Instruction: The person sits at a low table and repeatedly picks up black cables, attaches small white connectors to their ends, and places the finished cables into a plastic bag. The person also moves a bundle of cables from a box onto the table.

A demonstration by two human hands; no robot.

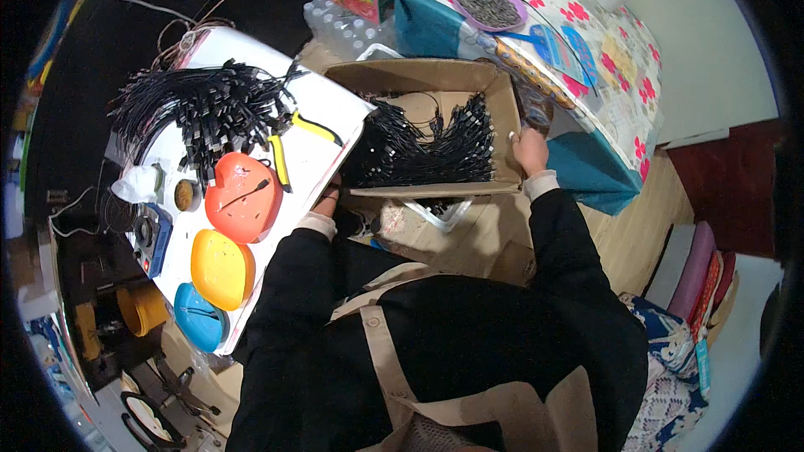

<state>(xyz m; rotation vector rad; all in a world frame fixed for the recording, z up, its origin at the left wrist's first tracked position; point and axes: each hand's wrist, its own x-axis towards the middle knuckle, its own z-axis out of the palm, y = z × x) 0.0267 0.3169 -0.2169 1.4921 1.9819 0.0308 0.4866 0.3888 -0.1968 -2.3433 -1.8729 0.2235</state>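
An open cardboard box (423, 74) stands in front of me, holding many black cables (431, 146) with silvery connectors. My right hand (530, 151) is closed on the box's right wall, thumb at the rim. At the near left corner of the box, my left hand (327, 202) has its fingers curled against the cardboard, partly hidden beside the white table edge. On the white table (322, 105) to the left lies a heap of black cables (209, 109). Yellow-and-black pliers (279, 163) and a second yellow-handled tool (316, 127) lie close to that heap.
A red tray (243, 209) with a short cable, a yellow tray (222, 269) and a blue tray (199, 318) line the white table. Below the box shows a white crate (452, 216). At right, a flower-patterned table (620, 109) bears a purple dish (487, 4) of seeds.
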